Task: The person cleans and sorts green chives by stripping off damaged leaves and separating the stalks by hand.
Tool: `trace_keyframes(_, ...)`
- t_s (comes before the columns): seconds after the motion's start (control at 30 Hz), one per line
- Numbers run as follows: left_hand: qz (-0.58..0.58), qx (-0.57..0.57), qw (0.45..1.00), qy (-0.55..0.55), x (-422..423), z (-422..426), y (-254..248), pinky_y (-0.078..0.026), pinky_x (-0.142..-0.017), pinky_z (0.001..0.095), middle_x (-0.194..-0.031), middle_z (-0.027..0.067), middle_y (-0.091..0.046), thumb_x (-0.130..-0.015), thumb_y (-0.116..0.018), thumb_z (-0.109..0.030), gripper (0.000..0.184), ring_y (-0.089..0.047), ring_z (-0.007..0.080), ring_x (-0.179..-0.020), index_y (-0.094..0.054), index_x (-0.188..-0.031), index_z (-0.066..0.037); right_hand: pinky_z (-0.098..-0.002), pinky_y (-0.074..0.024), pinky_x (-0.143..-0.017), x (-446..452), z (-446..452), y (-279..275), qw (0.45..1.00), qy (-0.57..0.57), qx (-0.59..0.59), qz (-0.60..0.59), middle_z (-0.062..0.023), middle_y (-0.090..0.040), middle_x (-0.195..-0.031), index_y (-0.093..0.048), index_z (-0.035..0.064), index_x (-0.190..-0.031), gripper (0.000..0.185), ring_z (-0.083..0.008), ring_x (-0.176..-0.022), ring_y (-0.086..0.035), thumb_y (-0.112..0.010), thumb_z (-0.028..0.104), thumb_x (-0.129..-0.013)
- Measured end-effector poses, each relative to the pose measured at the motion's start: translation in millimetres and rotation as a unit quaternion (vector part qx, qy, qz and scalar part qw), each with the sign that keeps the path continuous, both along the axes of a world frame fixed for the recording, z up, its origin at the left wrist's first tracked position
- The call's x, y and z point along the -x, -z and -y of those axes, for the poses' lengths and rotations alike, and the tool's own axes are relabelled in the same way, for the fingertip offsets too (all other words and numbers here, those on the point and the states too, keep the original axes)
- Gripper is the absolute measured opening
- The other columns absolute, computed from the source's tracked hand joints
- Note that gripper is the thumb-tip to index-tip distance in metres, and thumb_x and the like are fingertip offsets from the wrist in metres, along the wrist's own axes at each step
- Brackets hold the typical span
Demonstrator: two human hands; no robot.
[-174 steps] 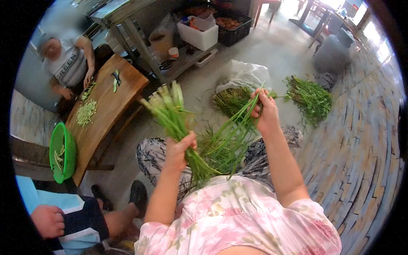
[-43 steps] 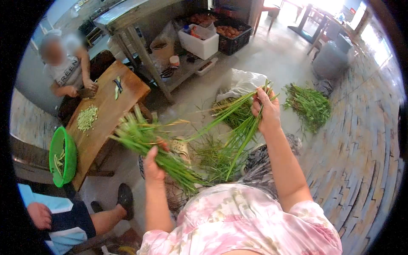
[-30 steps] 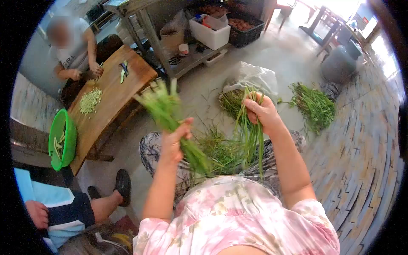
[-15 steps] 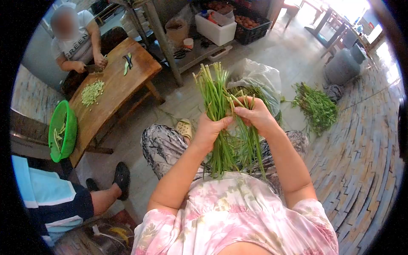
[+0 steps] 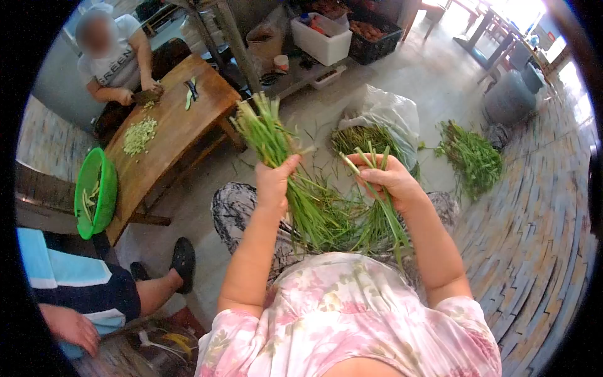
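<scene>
My left hand (image 5: 275, 185) is closed around a thick bunch of long green stalks (image 5: 262, 133) that look like chives, pale ends up and leaves hanging toward my lap. A few similar stalks (image 5: 385, 217) are pinched in my right hand (image 5: 397, 181), apart from the thick bunch. Loose green leaves (image 5: 333, 217) lie across my lap between the hands. Just beyond my right hand, a whitish plastic bag (image 5: 392, 110) on the floor holds more dark green stalks (image 5: 367, 139).
A leafy green pile (image 5: 471, 157) lies on the floor at right, near a gas cylinder (image 5: 512, 97). At left, a person chops with a cleaver (image 5: 146, 96) on a wooden table (image 5: 179, 129); a green basket (image 5: 108, 195) stands at its end. Another person's hand (image 5: 72, 328) shows lower left.
My hands have moved apart. The left has swung left with the thick bunch, now tilted; the right stays at the right with a few stalks. A person's hand has appeared at lower left.
</scene>
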State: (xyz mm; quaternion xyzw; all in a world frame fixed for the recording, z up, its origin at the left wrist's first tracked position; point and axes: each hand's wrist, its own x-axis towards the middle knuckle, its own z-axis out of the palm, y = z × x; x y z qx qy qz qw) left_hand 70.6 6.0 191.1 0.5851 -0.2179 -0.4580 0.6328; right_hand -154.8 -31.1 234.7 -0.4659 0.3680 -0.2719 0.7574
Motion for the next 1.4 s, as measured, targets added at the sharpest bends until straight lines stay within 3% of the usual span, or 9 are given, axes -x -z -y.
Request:
trace_keyframes(0.2,-0.046,0.038,0.995,0.074,-19,-15,7,-0.045,-0.058,0.0291,-0.098,0.0067,-0.063,-0.075,-0.065,-0.001,0.029,-0.057,0.0145,-0.079,-0.055,-0.102,-0.005,-0.0175,-0.0323,-0.041,14,14,16,0.992,0.104,-0.018,0.063,0.0008,-0.052,-0.07,-0.055,0.0009,-0.107,0.027,-0.0034,-0.052,-0.039,-0.058,0.011,-0.082)
trace_keyframes(0.33,-0.044,0.039,0.995,0.086,-7,-22,14,-0.045,-0.058,0.0271,-0.094,0.0066,-0.064,-0.075,-0.064,-0.002,0.029,-0.06,0.0143,-0.08,-0.055,-0.102,-0.005,-0.018,-0.0318,-0.041,8,16,10,0.986,0.153,-0.033,0.05,-0.0008,-0.054,-0.073,-0.055,0.0032,-0.096,0.016,-0.004,-0.053,-0.04,-0.059,0.01,-0.082)
trace_keyframes(0.53,-0.162,-0.072,0.963,0.201,23,-31,-1,-0.044,-0.057,0.0247,-0.091,0.0061,-0.065,-0.076,-0.067,-0.008,0.026,-0.06,0.0138,-0.074,-0.059,-0.1,-0.003,-0.0189,-0.0318,-0.041,-7,17,17,0.988,0.143,0.004,0.061,0.0011,-0.05,-0.069,-0.054,0.0058,-0.089,0.01,-0.0049,-0.052,-0.04,-0.06,0.01,-0.082)
trace_keyframes(0.63,-0.122,-0.06,0.958,0.252,34,-32,-9,-0.044,-0.056,0.0239,-0.087,0.0049,-0.064,-0.075,-0.068,-0.008,0.026,-0.06,0.013,-0.073,-0.059,-0.099,-0.004,-0.0194,-0.0321,-0.042,-14,16,17,0.988,0.149,0.026,0.027,0.0026,-0.047,-0.066,-0.054,0.007,-0.089,0.01,-0.005,-0.052,-0.04,-0.06,0.011,-0.082)
trace_keyframes(0.87,-0.117,0.004,0.964,0.241,42,-28,-9,-0.044,-0.052,0.0266,-0.078,0.0043,-0.06,-0.072,-0.067,-0.005,0.021,-0.057,0.0153,-0.068,-0.057,-0.091,-0.004,-0.0201,-0.0316,-0.042,-24,17,10,0.987,0.153,0.05,0.0,0.0036,-0.044,-0.063,-0.052,0.0075,-0.085,0.01,-0.0056,-0.051,-0.04,-0.06,0.011,-0.082)
trace_keyframes(0.97,-0.075,-0.033,0.969,0.235,38,-24,3,-0.043,-0.051,0.027,-0.082,0.0038,-0.059,-0.073,-0.064,-0.002,0.024,-0.057,0.0141,-0.068,-0.054,-0.095,-0.006,-0.0217,-0.0322,-0.042,-23,15,16,0.985,0.163,0.057,0.001,0.0024,-0.045,-0.063,-0.052,0.0061,-0.084,0.011,-0.0067,-0.051,-0.041,-0.061,0.01,-0.081)
trace_keyframes(1.07,-0.061,-0.057,0.986,0.147,34,-15,12,-0.044,-0.052,0.0283,-0.078,0.0041,-0.06,-0.073,-0.064,-0.004,0.017,-0.057,0.0144,-0.068,-0.057,-0.088,-0.004,-0.0242,-0.0344,-0.042,-27,13,15,0.975,0.212,0.068,0.016,0.0001,-0.048,-0.064,-0.051,0.0047,-0.082,0.012,-0.0085,-0.05,-0.043,-0.062,0.011,-0.08)
trace_keyframes(1.17,-0.054,-0.074,0.992,0.086,12,-12,24,-0.043,-0.051,0.0278,-0.077,0.0057,-0.061,-0.074,-0.066,-0.007,0.014,-0.058,0.0143,-0.069,-0.059,-0.085,-0.003,-0.0235,-0.0344,-0.041,-9,26,12,0.944,0.314,0.05,0.093,0.0002,-0.048,-0.065,-0.05,0.006,-0.08,0.012,-0.0088,-0.05,-0.043,-0.062,0.01,-0.081)
trace_keyframes(1.4,-0.108,-0.043,0.992,0.043,-32,-44,26,-0.043,-0.054,0.0246,-0.085,0.007,-0.063,-0.077,-0.067,-0.013,0.021,-0.059,0.0144,-0.073,-0.058,-0.093,-0.003,-0.0195,-0.0325,-0.039,38,51,27,0.906,0.373,-0.008,0.198,0.0001,-0.047,-0.069,-0.048,0.0079,-0.082,0.009,-0.0068,-0.052,-0.041,-0.057,0.008,-0.085)
